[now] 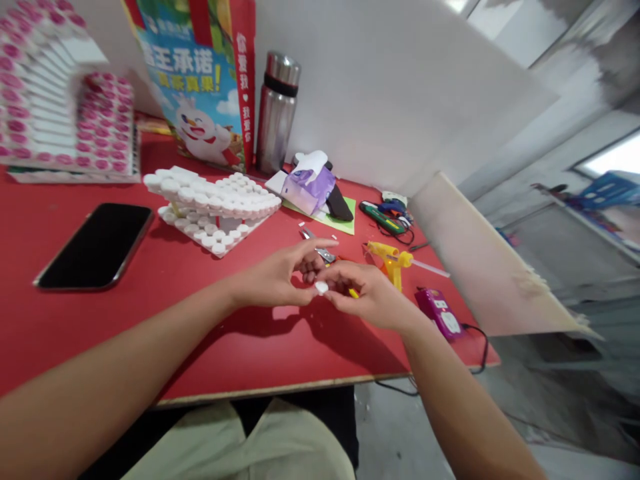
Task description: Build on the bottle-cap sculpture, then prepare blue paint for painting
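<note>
Above the red table, my left hand [275, 275] and my right hand [373, 293] meet fingertip to fingertip. Between them is a small white round piece [321, 287], pinched by the thumbs and fingers of both hands. Its exact kind is too small to make out. Just behind the fingers lies a metal plier-like tool [327, 255], its handles partly hidden by my right hand. A yellow glue gun [395, 259] with a clear glue stick sits right of it. To the left stands a white craft model [215, 203] covered with small white discs.
A black phone [97, 247] lies at left. Behind stand a pink-and-white craft model [105, 127], a printed bag [200, 87] and a steel bottle [278, 113]. A purple tissue pack [310, 190], green-handled tool [383, 219] and purple power socket [440, 315] with cable are rightward.
</note>
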Demonstrator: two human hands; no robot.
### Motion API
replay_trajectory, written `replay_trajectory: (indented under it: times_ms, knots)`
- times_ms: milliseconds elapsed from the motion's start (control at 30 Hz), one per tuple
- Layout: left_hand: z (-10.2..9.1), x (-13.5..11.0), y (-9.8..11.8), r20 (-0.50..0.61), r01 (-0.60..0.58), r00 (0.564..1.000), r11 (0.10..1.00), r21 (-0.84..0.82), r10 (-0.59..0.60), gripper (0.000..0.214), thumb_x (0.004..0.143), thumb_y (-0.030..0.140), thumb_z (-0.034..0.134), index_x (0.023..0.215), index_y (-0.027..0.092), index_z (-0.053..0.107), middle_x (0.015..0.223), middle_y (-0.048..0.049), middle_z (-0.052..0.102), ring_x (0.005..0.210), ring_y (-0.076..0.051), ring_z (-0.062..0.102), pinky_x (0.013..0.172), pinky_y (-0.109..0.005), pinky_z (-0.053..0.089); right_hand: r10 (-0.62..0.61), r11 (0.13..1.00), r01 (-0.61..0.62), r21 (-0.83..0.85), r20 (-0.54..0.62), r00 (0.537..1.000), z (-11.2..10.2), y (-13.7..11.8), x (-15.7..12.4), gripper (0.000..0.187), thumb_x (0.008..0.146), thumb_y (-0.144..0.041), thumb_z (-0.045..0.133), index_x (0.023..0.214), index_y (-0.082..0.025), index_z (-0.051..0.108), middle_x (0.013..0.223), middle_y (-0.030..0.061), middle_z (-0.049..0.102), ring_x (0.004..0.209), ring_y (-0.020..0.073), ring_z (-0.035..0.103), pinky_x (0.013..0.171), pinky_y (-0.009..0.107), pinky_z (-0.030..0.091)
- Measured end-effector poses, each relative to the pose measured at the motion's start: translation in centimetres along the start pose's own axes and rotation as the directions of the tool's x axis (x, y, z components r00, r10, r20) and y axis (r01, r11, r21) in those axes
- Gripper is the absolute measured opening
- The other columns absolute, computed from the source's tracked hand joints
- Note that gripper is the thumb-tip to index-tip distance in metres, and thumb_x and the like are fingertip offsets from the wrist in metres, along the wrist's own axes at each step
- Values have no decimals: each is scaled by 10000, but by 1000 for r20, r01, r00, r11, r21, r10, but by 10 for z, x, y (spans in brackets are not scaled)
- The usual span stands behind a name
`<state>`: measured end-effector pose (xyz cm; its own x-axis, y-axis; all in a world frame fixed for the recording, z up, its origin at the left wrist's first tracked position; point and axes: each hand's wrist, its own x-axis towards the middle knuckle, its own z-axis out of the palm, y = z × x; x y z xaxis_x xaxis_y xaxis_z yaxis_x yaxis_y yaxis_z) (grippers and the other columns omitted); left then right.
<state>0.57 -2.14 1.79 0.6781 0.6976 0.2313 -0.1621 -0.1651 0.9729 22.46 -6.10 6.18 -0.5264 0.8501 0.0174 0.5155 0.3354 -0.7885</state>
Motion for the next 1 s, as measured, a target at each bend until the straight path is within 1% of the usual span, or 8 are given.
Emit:
replay_trajectory:
  times_ms: [100,167,300,367,433,600,767,1000]
  knots:
    - [-6,3,-2,-28,37,999,996,-85,-39,731,750,107,778,1432,243,550,1042,-47,679,871,-163,648,789,-284,530,46,988,-43,151,-16,999,0,6,5,133,874,-249,690,987,-184,710,731,-28,581,631,100,506,590,244,410]
    - [-11,6,-6,-181,41,981,989,-143,-67,590,776,179,778,1337,233,604,1021,-41,675,801,-146,629,700,-253,517,100,959,-80,271,-64,993,0,13,9,171,858,-297,733,979,-182,700,700,-39,567,598,91,485,560,238,386]
    - [-20,9,-19,-541,104,830,990,-94,-138,141,873,298,662,797,190,612,683,26,539,571,-99,475,531,-209,387,208,872,-82,483,-214,954,-4,28,30,309,766,-395,834,949,-181,706,693,-43,599,515,60,424,492,223,316]
    - [-18,8,-24,-421,156,899,986,58,-117,260,920,305,582,691,197,524,613,33,488,543,-105,436,520,-227,332,242,829,-64,556,-253,937,-4,34,47,360,711,-417,869,930,-182,706,652,-63,580,471,42,363,464,218,267]
    - [-11,7,-26,-159,120,984,961,251,-81,300,925,285,565,649,193,492,595,23,499,568,-116,453,562,-247,324,261,807,-58,588,-266,928,-1,37,67,400,672,-434,886,916,-182,697,610,-82,547,458,37,338,458,217,241]
    - [8,3,-24,208,-58,977,901,431,-36,394,912,305,609,578,181,440,568,10,506,539,-105,405,562,-282,253,204,913,-84,399,-270,941,23,42,121,366,718,-467,823,894,-180,679,624,-59,587,507,71,431,492,236,322]
    - [9,4,-25,202,-55,979,914,402,-29,475,901,341,638,545,187,364,502,48,382,475,-85,304,514,-292,207,77,977,-14,214,-292,953,54,51,153,241,816,-388,715,921,-183,645,759,-10,664,634,112,578,596,257,445]
    - [6,5,-27,205,-80,979,923,376,1,443,858,306,679,524,188,413,493,46,412,469,-87,321,502,-295,226,90,991,-56,120,-295,951,71,42,158,173,857,-343,663,923,-187,631,723,-23,654,591,113,568,580,261,421]
